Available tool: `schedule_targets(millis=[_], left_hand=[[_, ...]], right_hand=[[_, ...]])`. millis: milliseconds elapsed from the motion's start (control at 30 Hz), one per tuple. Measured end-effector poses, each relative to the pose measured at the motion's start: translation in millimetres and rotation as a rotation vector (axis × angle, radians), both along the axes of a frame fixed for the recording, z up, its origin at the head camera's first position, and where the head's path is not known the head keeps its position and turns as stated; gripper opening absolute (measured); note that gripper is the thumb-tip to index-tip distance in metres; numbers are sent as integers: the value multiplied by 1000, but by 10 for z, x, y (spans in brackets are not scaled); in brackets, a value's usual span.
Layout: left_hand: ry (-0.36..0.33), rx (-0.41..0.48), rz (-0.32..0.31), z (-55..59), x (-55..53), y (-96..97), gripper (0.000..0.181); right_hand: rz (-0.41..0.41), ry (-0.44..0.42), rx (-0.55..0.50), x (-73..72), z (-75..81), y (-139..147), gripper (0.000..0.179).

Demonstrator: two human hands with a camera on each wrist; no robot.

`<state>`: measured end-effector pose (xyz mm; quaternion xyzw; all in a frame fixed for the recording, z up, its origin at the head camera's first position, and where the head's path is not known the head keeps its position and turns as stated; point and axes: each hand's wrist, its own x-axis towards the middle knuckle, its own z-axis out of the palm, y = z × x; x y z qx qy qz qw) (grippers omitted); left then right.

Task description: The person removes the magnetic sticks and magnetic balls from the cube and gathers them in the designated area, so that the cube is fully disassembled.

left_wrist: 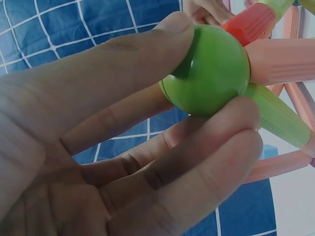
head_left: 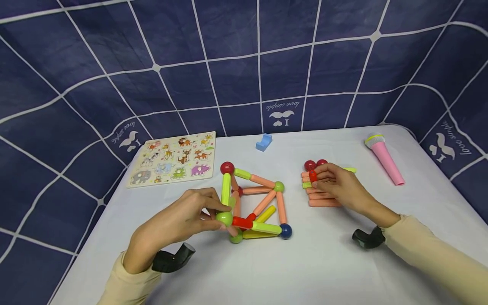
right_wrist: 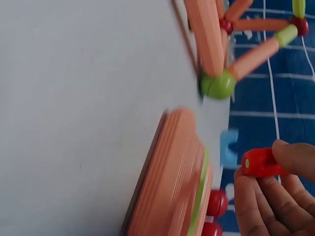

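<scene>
My left hand pinches a green ball between thumb and fingers. That ball is a near corner of a frame built from magnetic sticks and balls. In the left wrist view, several sticks meet the green ball. A red short stick and a yellow-green stick run from it toward a blue ball. With thumb and fingertips, my right hand holds another red short stick above a row of salmon sticks. The right wrist view shows this red stick's end facing the camera.
Two red balls lie behind the stick row. A pink toy microphone lies at the right. An animal puzzle board is at the back left, and a light blue block sits at the back. Blue checked cloth hangs behind.
</scene>
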<state>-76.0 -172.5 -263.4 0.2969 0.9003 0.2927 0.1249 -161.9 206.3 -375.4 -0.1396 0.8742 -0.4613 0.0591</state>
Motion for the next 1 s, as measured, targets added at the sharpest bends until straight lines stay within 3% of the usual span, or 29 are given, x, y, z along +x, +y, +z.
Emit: schedule_targets(millis=[200, 333, 400, 667, 1000], left_hand=[[10, -4, 6, 6, 14, -20, 35], [21, 5, -6, 0, 16, -24, 35], [24, 7, -9, -3, 13, -22, 35], [16, -3, -5, -1, 8, -14, 36], [5, 8, -4, 10, 6, -5, 36]], right_hand=[[-45, 170, 138, -22, -77, 376, 33], [-26, 343, 248, -80, -156, 580, 34], [-17, 386, 321, -124, -170, 663, 32], [0, 372, 519, -222, -199, 764, 17], [-46, 433, 556, -267, -253, 788, 12]])
